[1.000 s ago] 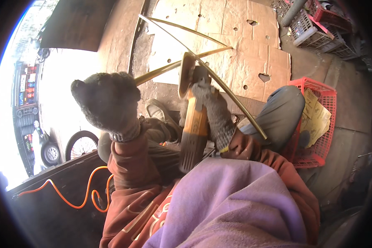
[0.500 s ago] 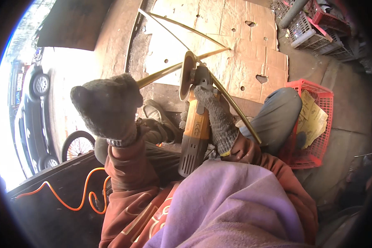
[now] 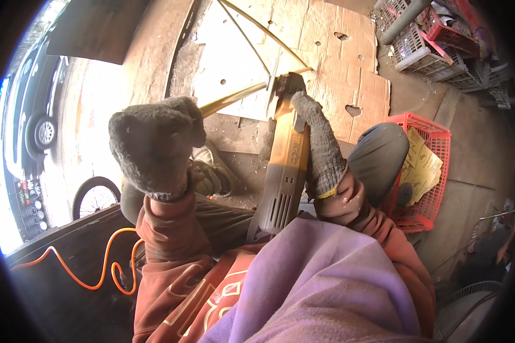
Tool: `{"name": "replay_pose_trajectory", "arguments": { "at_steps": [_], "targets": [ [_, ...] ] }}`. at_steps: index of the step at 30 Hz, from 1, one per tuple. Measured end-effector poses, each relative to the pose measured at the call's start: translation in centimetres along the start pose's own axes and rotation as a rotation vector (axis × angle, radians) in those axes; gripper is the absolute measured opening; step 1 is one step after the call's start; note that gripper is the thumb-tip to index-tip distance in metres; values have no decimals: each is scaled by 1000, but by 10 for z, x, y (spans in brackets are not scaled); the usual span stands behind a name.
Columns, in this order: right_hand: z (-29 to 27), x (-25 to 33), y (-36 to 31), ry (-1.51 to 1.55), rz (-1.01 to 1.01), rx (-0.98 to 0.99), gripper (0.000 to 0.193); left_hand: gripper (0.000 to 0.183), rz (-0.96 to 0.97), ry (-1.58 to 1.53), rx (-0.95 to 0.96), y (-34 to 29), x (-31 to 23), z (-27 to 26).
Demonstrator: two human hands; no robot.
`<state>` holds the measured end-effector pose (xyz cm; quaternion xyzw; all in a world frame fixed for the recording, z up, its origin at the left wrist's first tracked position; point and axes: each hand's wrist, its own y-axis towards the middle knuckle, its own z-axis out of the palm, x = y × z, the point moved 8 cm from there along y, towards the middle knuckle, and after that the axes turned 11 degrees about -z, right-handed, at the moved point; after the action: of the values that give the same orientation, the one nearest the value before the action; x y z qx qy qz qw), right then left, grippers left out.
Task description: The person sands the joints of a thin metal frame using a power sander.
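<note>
A grey knit glove covers my left hand [image 3: 157, 146], closed round the near end of a gold metal tube frame [image 3: 232, 99]. My right hand [image 3: 320, 134], gloved too, grips a yellow and grey angle grinder [image 3: 287, 154] by its upper body. The grinder stands nearly upright, head away from me. Its disc [image 3: 270, 94] shows almost edge-on, at the far end of the held tube; whether it touches the metal I cannot tell. Thinner gold rods of the frame [image 3: 269, 32] spread beyond the disc over flattened cardboard [image 3: 349, 66].
At my right knee stands a red plastic crate [image 3: 420, 220] with yellowish card in it. Stacked crates [image 3: 409, 48] fill the far right. An orange cord [image 3: 91, 286] loops over a dark surface at left. A bicycle wheel [image 3: 97, 200] and a vehicle [image 3: 34, 108] are beyond.
The grinder has moved right and slightly away from me, its disc turning more edge-on. My left hand shifted slightly right with the tube. The long rod beside my right forearm no longer shows.
</note>
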<state>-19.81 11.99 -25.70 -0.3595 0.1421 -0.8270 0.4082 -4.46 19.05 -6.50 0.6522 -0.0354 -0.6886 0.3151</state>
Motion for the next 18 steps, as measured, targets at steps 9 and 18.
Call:
{"name": "replay_pose_trajectory", "arguments": {
  "at_steps": [9, 18],
  "targets": [
    [48, -18, -48, -50, -43, 310, 34, 55, -128, -190, -239, 9, 13, -31],
    [25, -7, -24, -106, 46, 265, 29, 50, -97, -139, -83, 8, 17, -35]
  ]
}}
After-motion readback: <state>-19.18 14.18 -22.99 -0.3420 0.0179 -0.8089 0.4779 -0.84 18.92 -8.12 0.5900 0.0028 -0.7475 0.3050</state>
